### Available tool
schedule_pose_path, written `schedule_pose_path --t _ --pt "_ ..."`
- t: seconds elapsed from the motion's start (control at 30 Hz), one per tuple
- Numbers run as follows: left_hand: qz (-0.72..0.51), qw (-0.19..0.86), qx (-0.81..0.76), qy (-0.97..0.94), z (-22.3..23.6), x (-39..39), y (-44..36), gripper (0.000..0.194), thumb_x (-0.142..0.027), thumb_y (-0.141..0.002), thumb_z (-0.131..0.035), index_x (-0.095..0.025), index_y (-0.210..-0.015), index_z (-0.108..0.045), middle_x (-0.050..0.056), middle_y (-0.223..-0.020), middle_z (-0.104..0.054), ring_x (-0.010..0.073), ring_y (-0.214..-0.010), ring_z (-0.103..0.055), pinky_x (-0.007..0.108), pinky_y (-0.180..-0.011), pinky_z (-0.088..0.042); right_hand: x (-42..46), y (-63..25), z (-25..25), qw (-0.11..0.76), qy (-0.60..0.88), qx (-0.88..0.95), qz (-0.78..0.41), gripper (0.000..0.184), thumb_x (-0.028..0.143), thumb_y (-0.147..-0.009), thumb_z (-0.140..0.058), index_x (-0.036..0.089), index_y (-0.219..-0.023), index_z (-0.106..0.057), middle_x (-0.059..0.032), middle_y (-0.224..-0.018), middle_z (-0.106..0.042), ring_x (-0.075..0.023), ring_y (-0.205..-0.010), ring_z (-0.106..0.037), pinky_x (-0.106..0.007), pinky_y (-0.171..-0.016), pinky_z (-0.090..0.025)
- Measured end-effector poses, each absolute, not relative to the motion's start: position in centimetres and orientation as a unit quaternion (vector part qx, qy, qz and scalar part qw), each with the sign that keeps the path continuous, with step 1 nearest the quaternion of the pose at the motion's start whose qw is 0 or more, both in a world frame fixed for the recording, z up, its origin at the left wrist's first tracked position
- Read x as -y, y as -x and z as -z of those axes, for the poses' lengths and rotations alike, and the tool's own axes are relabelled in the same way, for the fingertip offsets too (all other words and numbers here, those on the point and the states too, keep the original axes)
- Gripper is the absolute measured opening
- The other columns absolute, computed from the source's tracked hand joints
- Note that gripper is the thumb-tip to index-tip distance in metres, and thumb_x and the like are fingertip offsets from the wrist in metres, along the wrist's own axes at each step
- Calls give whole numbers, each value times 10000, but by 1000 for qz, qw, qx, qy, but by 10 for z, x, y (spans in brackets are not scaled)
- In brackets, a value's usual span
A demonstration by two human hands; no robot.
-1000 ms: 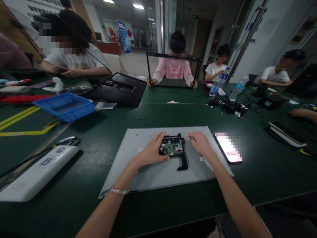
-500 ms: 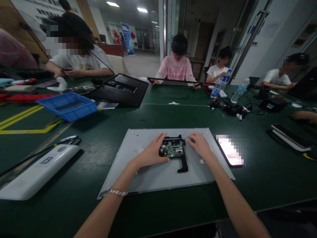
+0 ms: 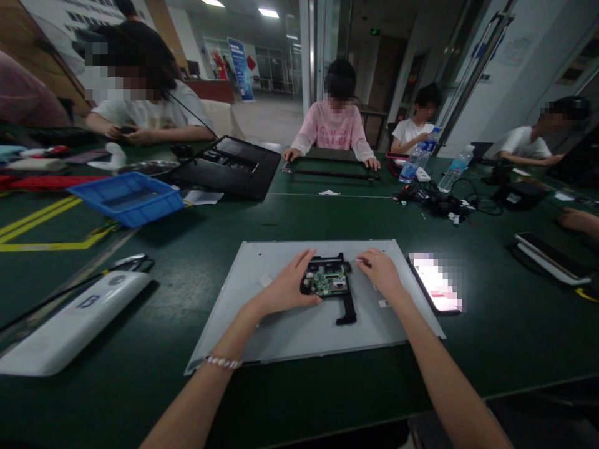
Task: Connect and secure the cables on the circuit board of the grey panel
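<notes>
A pale grey flat panel (image 3: pixel 290 340) lies on the green table in front of me. On it sits a black plastic bracket (image 3: pixel 349 308) carrying a green circuit board (image 3: pixel 332 284). My left hand (image 3: pixel 287 284) is wrapped round the bracket's left side, fingers at its upper edge and thumb at its lower edge. Just right of the bracket, my right hand (image 3: pixel 378 269) is closed in a pinch. A small dark and light thing shows at its fingertips, too small to name.
Right of the panel lies a lit phone (image 3: pixel 435 284). A white elongated device (image 3: pixel 77 324) with a cable is at left, behind it a blue tray (image 3: pixel 135 215). Cables (image 3: pixel 435 199) and bottles (image 3: pixel 453 169) stand back right. Across the table, a person handles a black frame (image 3: pixel 332 174).
My right fingertips have shifted slightly, showing more of the small thing; my left hand stays on the bracket. The person opposite has lowered the black frame to the table.
</notes>
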State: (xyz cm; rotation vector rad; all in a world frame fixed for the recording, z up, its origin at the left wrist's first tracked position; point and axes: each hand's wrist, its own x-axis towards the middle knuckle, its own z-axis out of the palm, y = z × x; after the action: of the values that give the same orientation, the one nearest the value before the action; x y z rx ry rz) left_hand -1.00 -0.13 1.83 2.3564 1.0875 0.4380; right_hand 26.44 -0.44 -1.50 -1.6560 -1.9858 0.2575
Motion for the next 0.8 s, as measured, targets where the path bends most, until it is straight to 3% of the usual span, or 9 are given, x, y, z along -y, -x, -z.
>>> schedule_pose_path --t 0.43,0.6,0.8 --pt "-160 258 -404 -863 -19 3 10 1053 -466 -662 -667 -245 -1471 -30 87 -1533 -90 351 -1369 -179 499 -1107 -216 6 -274 8 253 599 756 -74 245 284 -868 -519 191 -1061 -638 -73 -1047 -620 -189 -973 -553 -298 -851 -411" --pt "-161 254 -402 -865 -22 3 10 1050 -457 -662 -673 -223 -1470 -44 101 -1530 -98 341 -1373 -174 485 -1116 -208 10 -273 2 198 586 784 -51 235 287 -852 -558 194 -1054 -635 -69 -1038 -630 -194 -996 -548 -296 -854 -407" --pt "-151 254 -407 -864 -24 4 12 1051 -471 -666 -662 -241 -1469 -23 84 -1536 -81 343 -1378 -160 489 -1114 -215 10 -263 4 184 606 774 -22 206 232 -909 -462 200 -992 -648 -66 -1010 -648 -186 -984 -562 -283 -853 -408"
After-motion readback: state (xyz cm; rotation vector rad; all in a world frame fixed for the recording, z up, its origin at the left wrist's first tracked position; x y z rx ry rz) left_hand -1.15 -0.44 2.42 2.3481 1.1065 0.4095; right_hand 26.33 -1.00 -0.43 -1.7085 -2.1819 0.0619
